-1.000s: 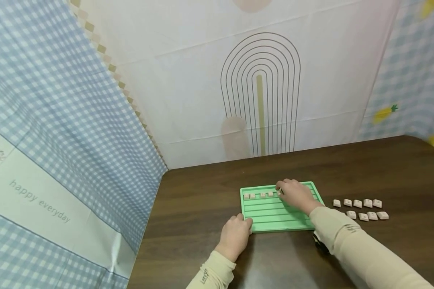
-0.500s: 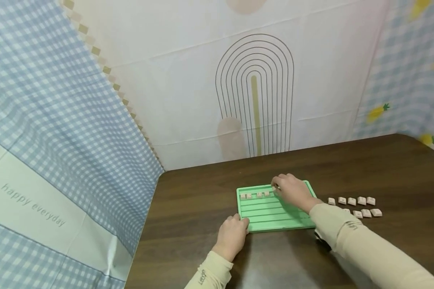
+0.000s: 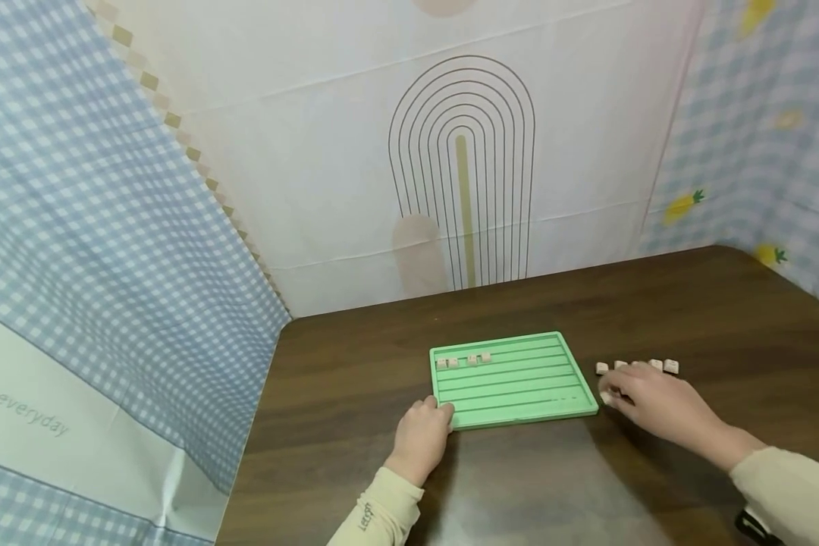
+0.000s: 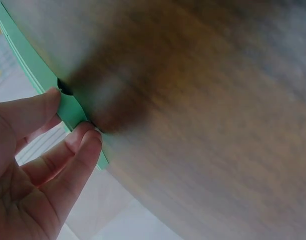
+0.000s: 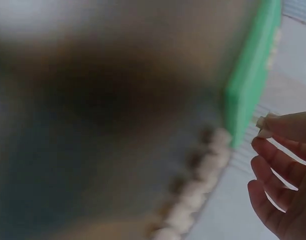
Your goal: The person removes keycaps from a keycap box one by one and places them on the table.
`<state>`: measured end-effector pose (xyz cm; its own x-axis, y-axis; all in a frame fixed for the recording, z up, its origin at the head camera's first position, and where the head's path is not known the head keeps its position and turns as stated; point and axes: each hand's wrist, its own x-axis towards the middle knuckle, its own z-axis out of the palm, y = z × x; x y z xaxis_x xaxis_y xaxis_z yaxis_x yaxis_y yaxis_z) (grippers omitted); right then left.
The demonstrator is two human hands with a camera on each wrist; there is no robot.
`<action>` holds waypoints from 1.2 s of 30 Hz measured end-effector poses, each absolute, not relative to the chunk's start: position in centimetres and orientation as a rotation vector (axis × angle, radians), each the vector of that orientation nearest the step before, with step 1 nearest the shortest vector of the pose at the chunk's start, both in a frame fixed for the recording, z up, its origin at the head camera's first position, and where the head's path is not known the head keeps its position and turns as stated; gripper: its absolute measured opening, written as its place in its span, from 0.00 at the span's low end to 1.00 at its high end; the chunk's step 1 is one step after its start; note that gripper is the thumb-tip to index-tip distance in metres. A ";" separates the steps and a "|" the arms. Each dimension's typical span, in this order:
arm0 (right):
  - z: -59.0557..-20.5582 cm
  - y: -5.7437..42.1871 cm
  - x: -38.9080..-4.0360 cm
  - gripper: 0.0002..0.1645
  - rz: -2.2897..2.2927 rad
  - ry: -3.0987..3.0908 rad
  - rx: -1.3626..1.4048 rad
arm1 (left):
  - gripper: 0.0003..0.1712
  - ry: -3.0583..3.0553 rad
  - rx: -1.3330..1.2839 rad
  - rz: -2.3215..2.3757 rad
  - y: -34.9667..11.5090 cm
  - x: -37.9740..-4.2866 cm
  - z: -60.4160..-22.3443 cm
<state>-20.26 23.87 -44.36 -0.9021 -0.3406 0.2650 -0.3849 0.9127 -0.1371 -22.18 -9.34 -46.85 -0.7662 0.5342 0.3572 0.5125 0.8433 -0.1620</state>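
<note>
Your left hand (image 3: 419, 440) grips the near-left corner of the green tray (image 3: 519, 390) on the desk (image 3: 519, 485), probably steadying it; your right hand (image 3: 658, 400) pinches one keycap (image 3: 606, 397) beside it, probably for control.

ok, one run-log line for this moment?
left hand: grips green tray, near-left corner | right hand: pinches pale keycap right of tray | four keycaps: tray's far row | more keycaps: on table

Left fingers (image 4: 73, 172) curled, gripping; right forearm (image 3: 717, 440) stretched forward, right fingers (image 5: 292, 126) pinching.
</note>
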 end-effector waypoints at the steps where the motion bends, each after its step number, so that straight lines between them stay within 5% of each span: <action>1: -44.8 24.2 -20.0 0.06 0.256 -2.842 0.547 | 0.07 -2.631 -0.777 0.074 -9.4 -22.2 -46.8; 11: -47.2 24.8 -18.8 0.08 0.224 -2.794 0.502 | 0.06 -2.630 -0.783 0.034 -9.6 -22.3 -46.6; 21: -44.5 24.2 -19.3 0.15 0.372 -2.936 0.406 | 0.07 -2.645 -0.777 0.053 -9.4 -22.2 -46.6; 36: -44.6 13.6 -28.2 0.17 0.552 -2.921 0.575 | 0.08 -2.619 -0.784 0.034 -9.3 -21.9 -46.5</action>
<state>-28.24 13.62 -44.55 -0.9217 -0.3447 0.1781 -0.3859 0.8619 -0.3290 -21.91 -9.34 -46.49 -0.7602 0.5317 0.3732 0.5218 0.8420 -0.1368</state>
